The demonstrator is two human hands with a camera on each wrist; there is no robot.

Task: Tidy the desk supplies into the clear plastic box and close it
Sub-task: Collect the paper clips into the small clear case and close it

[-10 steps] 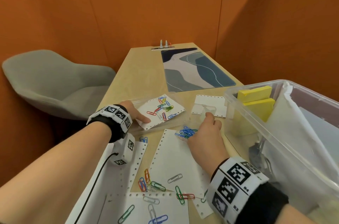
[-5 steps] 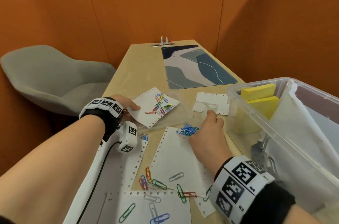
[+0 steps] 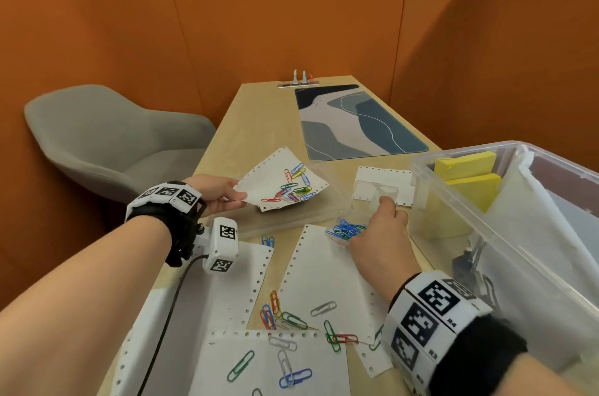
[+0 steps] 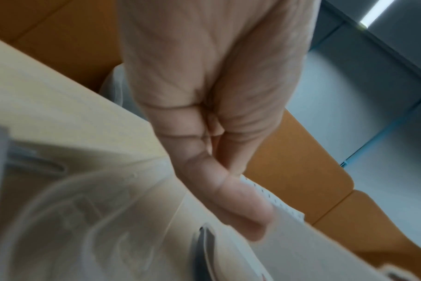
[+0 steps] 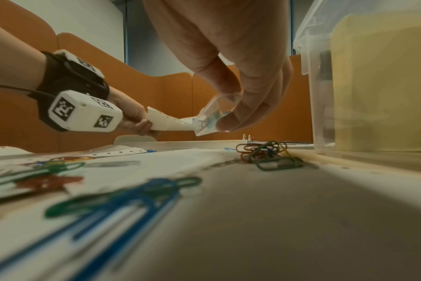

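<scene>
My left hand [image 3: 220, 194] pinches the corner of a white perforated paper slip [image 3: 272, 181], thumb [image 4: 228, 194] on top. The slip is lifted and tipped to the right, and several coloured paper clips [image 3: 293, 188] lie near its lower end. My right hand [image 3: 379, 233] pinches a small clear case [image 5: 212, 117] by its edge; blue clips [image 3: 345, 230] show inside it. The slip's [image 5: 166, 121] tip reaches the case's mouth. The big clear plastic box [image 3: 453, 201] stands open at the right, with yellow sticky notes [image 3: 466, 165] and white paper inside.
A flat clear lid [image 3: 291, 217] lies under the lifted slip. Perforated sheets [image 3: 324, 275] and several loose clips [image 3: 285, 318] cover the near desk. A patterned desk mat [image 3: 353, 123] lies at the back, and a grey chair [image 3: 107, 136] stands left of the desk.
My left hand has lifted the slip off the desk and tipped it right; the clips slid toward its lower end. My right hand has stayed holding the small case.
</scene>
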